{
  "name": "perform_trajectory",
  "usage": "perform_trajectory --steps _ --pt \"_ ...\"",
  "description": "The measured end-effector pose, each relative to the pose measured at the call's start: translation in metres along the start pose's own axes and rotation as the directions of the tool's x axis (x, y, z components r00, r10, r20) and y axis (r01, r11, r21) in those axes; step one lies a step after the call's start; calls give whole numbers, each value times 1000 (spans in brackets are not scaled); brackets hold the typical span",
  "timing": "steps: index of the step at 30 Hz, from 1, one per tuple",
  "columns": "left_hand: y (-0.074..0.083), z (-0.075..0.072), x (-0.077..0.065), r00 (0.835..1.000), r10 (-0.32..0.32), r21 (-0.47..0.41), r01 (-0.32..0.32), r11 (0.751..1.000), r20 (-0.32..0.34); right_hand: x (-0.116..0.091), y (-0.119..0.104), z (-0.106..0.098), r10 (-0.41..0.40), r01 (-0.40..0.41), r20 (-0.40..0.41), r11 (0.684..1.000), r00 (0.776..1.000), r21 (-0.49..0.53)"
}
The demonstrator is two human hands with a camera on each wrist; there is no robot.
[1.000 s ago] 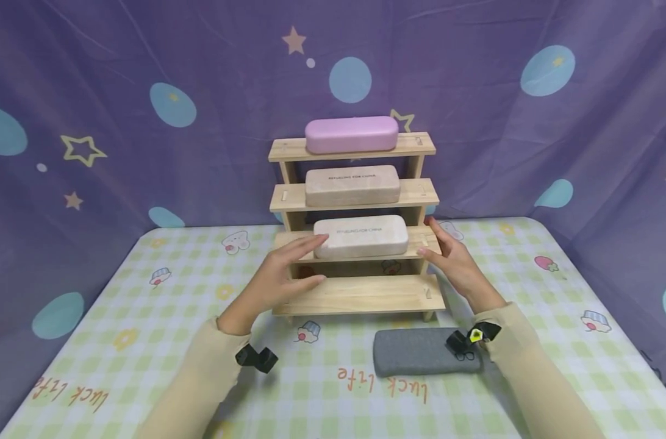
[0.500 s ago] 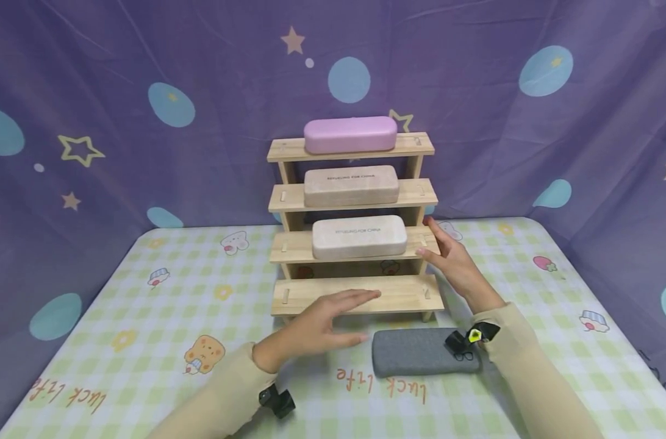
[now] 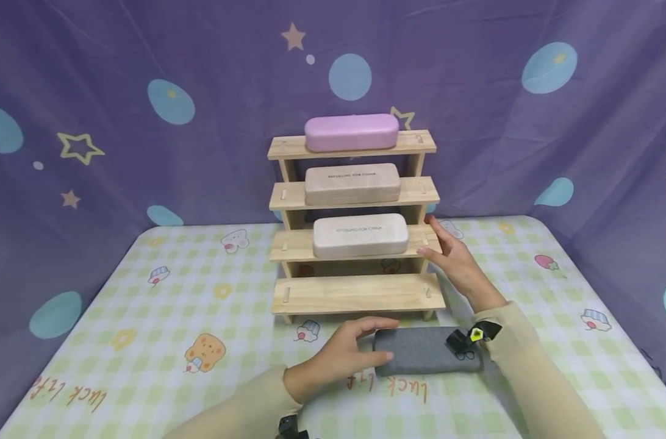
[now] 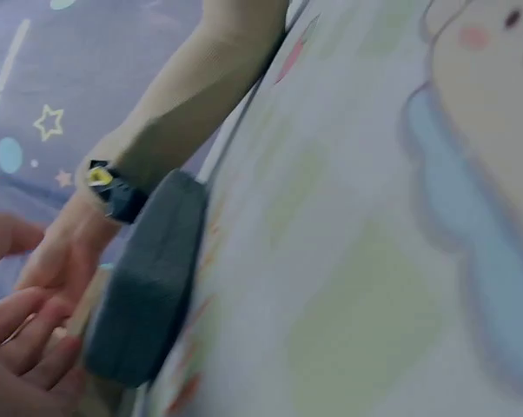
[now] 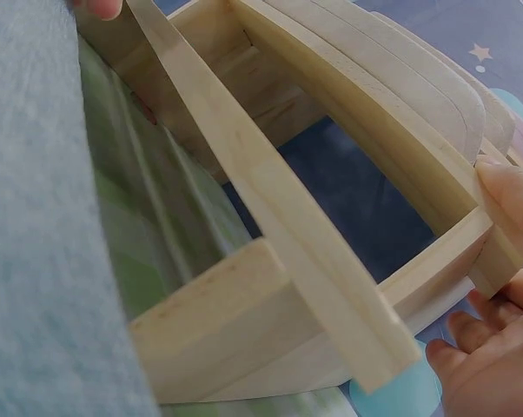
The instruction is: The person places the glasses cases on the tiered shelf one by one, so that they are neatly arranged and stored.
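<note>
A grey fabric glasses case (image 3: 415, 350) lies on the tablecloth in front of a stepped wooden display shelf (image 3: 360, 294). My left hand (image 3: 341, 353) is at the case's left end, thumb and fingers spread apart. In the left wrist view the fingers of the left hand (image 4: 23, 365) are beside the grey case (image 4: 144, 287), not curled round it. With my right hand (image 3: 456, 268) I grip the right end of the shelf's second-lowest board. The right wrist view shows the right hand's thumb (image 5: 509, 191) on top of the board and its fingers underneath.
A pink case (image 3: 352, 133) sits on the top tier, a beige case (image 3: 352, 186) below it, and a white case (image 3: 360, 236) on the tier under that. A patterned tablecloth (image 3: 168, 329) covers the table; a purple curtain (image 3: 229, 73) hangs behind.
My left hand has come down from beside the white case, past the lowest board, to the grey case's left end. My right hand has stayed on the shelf.
</note>
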State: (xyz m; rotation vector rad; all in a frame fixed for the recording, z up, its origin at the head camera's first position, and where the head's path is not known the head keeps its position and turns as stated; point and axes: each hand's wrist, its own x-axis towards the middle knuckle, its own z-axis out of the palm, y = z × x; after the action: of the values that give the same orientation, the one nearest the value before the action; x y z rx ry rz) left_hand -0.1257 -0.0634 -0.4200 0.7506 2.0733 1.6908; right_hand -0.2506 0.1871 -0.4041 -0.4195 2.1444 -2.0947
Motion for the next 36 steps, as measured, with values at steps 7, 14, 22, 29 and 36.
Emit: perform_trajectory --steps 7,14,22,29,36 --pt "-10 18 4 986 -94 -170 70 983 -136 1 -2 -1 -1 1 1 1000 1000 4" --pt "-15 27 10 972 -160 -237 116 965 -175 2 -3 -1 -8 8 -1 1000 1000 -3" --pt "-17 27 9 967 -221 -273 180 945 -128 1 -5 -1 -4 5 4 1000 1000 -7" --pt "-15 26 9 969 -222 -82 214 973 -104 0 -5 0 -10 10 3 1000 1000 -3" --pt "-16 24 9 975 -193 40 198 979 -108 0 -4 0 6 -6 -6 1000 1000 -2"
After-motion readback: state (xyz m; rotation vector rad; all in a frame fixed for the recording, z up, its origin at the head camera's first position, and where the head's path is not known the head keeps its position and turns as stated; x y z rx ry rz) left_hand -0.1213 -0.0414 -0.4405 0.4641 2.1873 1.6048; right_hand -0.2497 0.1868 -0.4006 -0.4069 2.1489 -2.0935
